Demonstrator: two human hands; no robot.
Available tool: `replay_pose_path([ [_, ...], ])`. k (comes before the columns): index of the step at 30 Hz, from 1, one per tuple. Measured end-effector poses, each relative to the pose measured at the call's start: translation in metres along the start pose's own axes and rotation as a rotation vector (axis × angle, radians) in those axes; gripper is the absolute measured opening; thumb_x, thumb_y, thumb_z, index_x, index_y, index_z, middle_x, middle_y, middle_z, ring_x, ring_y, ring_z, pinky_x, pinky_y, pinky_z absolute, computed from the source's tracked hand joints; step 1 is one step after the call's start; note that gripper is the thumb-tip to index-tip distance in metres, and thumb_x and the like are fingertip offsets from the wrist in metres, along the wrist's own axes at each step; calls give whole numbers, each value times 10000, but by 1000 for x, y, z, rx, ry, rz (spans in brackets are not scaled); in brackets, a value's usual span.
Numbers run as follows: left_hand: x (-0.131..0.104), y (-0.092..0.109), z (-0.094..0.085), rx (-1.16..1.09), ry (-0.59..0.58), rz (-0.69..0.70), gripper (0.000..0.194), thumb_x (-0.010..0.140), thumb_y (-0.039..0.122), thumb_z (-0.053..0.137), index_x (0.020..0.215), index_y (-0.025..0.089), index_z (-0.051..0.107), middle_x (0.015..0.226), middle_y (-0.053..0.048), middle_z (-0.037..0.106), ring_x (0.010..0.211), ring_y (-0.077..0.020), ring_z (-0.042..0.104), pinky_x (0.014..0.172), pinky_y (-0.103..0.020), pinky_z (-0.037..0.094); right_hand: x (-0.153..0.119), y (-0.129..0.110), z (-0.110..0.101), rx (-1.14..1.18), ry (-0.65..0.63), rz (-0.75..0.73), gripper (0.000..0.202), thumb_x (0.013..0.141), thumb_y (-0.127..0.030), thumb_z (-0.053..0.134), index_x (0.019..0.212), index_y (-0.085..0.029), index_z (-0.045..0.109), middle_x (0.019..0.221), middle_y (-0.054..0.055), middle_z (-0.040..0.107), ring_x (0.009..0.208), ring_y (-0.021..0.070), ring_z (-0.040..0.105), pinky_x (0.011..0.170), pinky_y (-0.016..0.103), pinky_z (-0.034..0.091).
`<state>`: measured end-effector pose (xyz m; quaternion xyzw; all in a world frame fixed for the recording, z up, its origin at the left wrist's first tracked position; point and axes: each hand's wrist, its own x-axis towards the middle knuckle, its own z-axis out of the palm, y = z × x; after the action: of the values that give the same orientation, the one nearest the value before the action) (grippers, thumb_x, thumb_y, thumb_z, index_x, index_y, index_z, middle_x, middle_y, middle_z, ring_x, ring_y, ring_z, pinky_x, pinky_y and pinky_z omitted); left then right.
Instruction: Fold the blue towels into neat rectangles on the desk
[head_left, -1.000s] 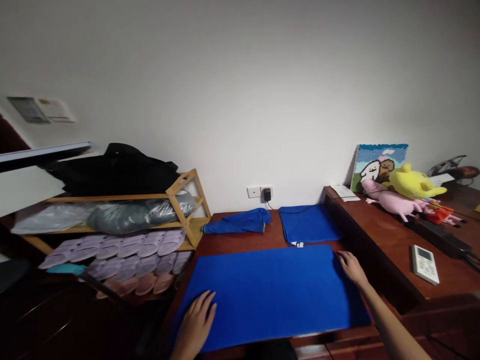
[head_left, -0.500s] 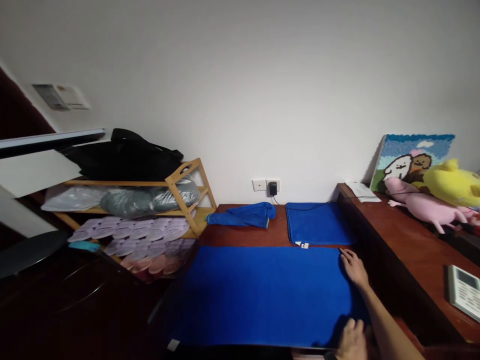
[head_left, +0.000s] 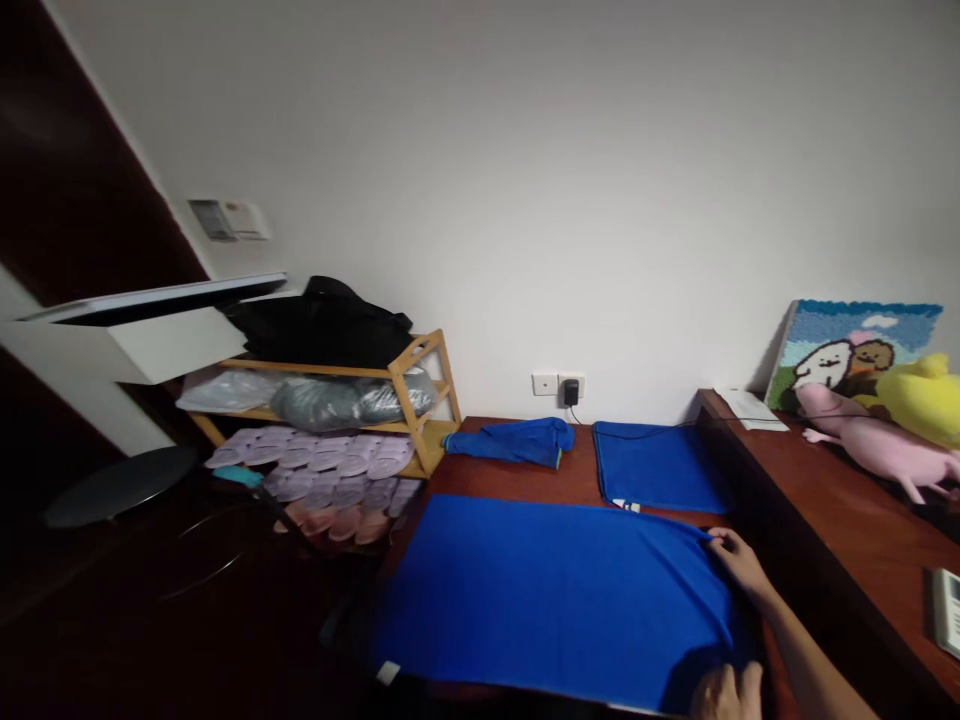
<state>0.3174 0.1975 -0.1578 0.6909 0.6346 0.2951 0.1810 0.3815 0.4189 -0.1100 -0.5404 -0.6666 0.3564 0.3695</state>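
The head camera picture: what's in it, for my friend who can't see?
A person's right hand pinches the far right corner of a flat blue rectangular cloth on a reddish-brown wooden table, with the left hand at the near right corner. Behind lie a bunched blue cloth and a folded blue cloth; a pale wooden rack of lilac slippers stands left.

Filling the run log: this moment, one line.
right hand: pinching blue cloth, far-right corner; left hand: at near-right corner; cloth: spread, creased
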Motion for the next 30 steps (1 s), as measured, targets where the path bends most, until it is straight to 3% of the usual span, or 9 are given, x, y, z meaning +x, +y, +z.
replay_pose_path([
  [3,-13,-16,-37,-147,61,-320,634,720,214,698,1308,449,674,1035,-187,745,999,-341,713,772,-516,555,-11,-32,2,86,-26,10,489,586,-626,608,838,-219,709,794,73,745,713,246,682,667,363,561],
  [5,-24,-28,-77,-240,57,-352,518,652,223,726,1144,380,758,1010,-164,762,999,-353,715,855,-527,553,-18,-65,9,105,-75,-23,484,605,-616,626,862,-219,727,845,79,760,742,246,685,676,359,558],
  [9,-58,-51,-178,-350,112,-398,218,731,211,671,919,289,751,933,-112,787,901,-270,742,835,-397,567,-22,-148,42,22,-206,-172,500,699,-604,555,891,-188,754,787,85,754,690,232,662,652,354,542],
  [13,-108,-75,-270,-398,268,-411,98,789,231,649,878,262,675,822,-54,765,772,-208,727,711,-300,543,-20,-225,101,-31,-322,-295,519,789,-532,481,1034,-165,755,854,89,773,789,236,695,743,354,555],
  [18,-174,-118,-352,-511,514,-462,117,845,362,614,845,245,613,750,-21,725,711,-190,707,654,-263,521,-29,-310,210,-141,-483,-502,377,882,-420,498,1105,-236,739,1113,69,764,1036,249,685,955,383,522],
  [21,-211,-154,-386,-517,637,-528,188,884,426,539,859,248,594,694,6,694,665,-184,694,641,-258,512,-44,-355,288,-235,-572,-621,339,940,-340,480,1136,-239,738,1138,81,737,1075,241,654,1009,379,488],
  [24,-240,-196,-406,-374,747,-638,240,915,448,474,873,255,610,695,1,693,660,-193,684,640,-274,500,-60,-386,365,-345,-627,-693,321,963,-288,496,1162,-229,741,1215,105,681,1124,226,603,1055,351,438],
  [27,-257,-242,-406,-168,813,-731,245,896,415,462,843,257,642,774,-37,716,751,-232,699,714,-325,516,-74,-393,427,-467,-669,-688,286,950,-253,538,1141,-242,751,1259,104,646,1141,228,581,1048,353,420],
  [30,-264,-281,-388,44,848,-781,198,844,368,498,780,266,656,841,-64,714,855,-271,699,805,-378,526,-86,-381,467,-583,-705,-632,273,920,-212,562,1106,-267,754,1244,86,659,1141,249,593,1003,385,430],
])
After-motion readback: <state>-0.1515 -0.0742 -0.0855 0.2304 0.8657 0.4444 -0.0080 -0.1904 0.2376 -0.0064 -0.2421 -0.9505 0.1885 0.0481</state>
